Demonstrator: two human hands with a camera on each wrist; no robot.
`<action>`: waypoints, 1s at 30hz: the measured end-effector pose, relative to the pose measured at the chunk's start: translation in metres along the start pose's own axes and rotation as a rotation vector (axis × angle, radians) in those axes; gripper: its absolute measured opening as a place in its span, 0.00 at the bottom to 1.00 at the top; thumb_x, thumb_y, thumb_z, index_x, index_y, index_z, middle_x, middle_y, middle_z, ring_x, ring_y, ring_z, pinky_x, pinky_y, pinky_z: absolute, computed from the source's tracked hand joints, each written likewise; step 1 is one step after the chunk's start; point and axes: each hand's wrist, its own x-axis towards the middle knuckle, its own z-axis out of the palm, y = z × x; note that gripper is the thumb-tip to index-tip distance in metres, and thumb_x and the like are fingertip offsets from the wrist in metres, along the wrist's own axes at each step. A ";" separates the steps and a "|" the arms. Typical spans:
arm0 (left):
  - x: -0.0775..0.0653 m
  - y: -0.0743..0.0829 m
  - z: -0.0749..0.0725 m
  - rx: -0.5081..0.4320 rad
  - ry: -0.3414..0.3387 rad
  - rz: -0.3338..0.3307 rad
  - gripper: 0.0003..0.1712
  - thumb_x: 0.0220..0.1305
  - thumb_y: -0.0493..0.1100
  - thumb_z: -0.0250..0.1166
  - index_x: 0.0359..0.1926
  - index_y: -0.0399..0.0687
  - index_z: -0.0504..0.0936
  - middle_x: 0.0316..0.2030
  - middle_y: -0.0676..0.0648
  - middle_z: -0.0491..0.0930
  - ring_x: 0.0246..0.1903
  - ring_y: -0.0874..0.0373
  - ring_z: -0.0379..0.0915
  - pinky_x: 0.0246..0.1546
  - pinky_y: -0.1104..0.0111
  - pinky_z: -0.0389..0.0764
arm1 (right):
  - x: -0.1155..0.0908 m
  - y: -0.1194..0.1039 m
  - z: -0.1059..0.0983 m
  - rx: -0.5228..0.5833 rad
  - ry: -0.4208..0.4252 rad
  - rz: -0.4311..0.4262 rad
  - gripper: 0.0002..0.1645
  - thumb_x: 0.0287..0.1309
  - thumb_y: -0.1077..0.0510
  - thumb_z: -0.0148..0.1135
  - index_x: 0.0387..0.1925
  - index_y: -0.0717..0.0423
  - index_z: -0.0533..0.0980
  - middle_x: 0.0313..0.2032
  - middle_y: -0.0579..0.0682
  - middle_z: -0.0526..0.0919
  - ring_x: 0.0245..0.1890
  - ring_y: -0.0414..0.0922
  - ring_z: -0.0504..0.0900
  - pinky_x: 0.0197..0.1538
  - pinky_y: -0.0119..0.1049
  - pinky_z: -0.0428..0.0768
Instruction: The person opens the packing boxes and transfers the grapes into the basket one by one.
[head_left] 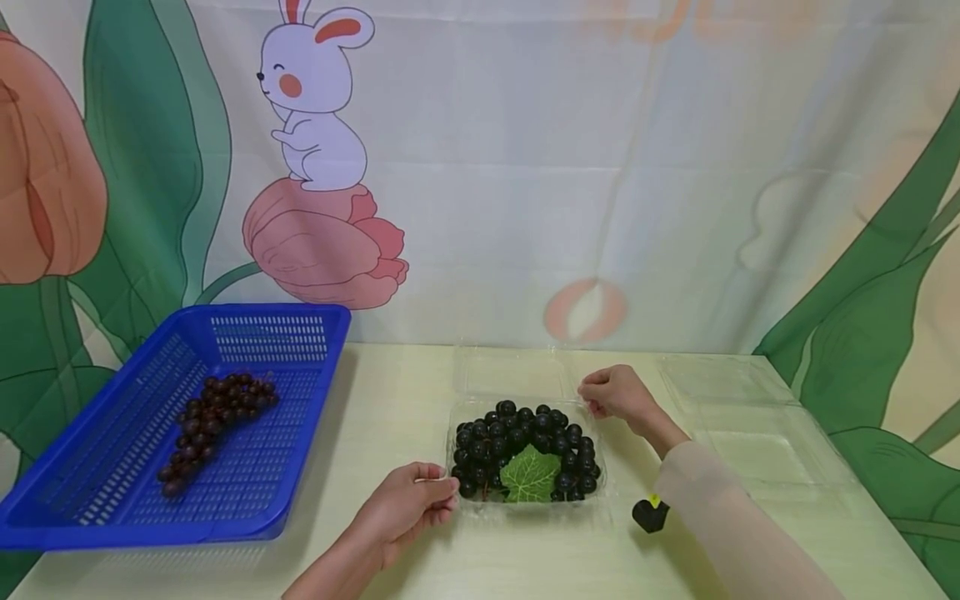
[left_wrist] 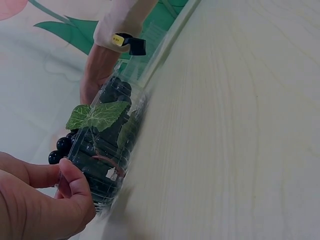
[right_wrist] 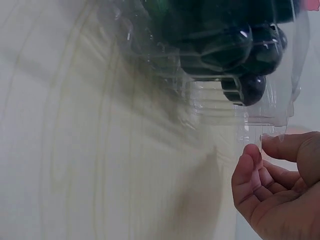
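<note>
A clear plastic clamshell box (head_left: pixel 480 507) stands in the middle of the table, its lid (head_left: pixel 513 371) folded back toward the wall. Inside lies a bunch of black grapes (head_left: pixel 487 450), with a green leaf (head_left: pixel 531 477) at the front. My left hand (head_left: pixel 405 504) pinches the box's rim at the front left corner between thumb and fingers. At the back right corner, my right hand (head_left: pixel 618 396) pinches the plastic edge near the hinge side. In the right wrist view, the thumb (right_wrist: pixel 282 146) and forefinger meet at that thin edge beneath the grapes (right_wrist: pixel 245 87).
A blue plastic basket (head_left: pixel 315 417) on the left holds a bunch of reddish-brown grapes (head_left: pixel 202 429). Another open clear box (head_left: pixel 757 454) lies on the right. Beside the right sleeve (head_left: pixel 720 508) is a small black object (head_left: pixel 649 516). A printed cloth (head_left: pixel 480 167) hangs behind the table.
</note>
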 end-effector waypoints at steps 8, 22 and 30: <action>0.001 0.001 0.002 -0.005 0.021 0.001 0.17 0.74 0.32 0.60 0.57 0.27 0.68 0.38 0.38 0.80 0.34 0.55 0.77 0.36 0.68 0.80 | -0.003 -0.002 0.000 -0.019 0.076 0.002 0.17 0.70 0.63 0.63 0.51 0.76 0.81 0.41 0.67 0.85 0.28 0.42 0.82 0.37 0.36 0.87; 0.001 0.000 0.003 -0.011 0.034 -0.001 0.16 0.75 0.32 0.60 0.57 0.27 0.68 0.38 0.38 0.80 0.34 0.54 0.78 0.37 0.68 0.81 | -0.022 -0.017 -0.010 -0.079 0.050 0.070 0.21 0.74 0.60 0.59 0.56 0.75 0.78 0.48 0.69 0.84 0.36 0.50 0.87 0.41 0.40 0.88; 0.000 0.000 0.003 -0.015 0.029 0.000 0.18 0.75 0.32 0.60 0.58 0.26 0.67 0.39 0.37 0.80 0.35 0.55 0.77 0.38 0.68 0.81 | -0.039 -0.028 -0.014 -0.118 -0.002 0.100 0.23 0.75 0.59 0.58 0.59 0.76 0.75 0.50 0.71 0.82 0.37 0.51 0.87 0.42 0.42 0.88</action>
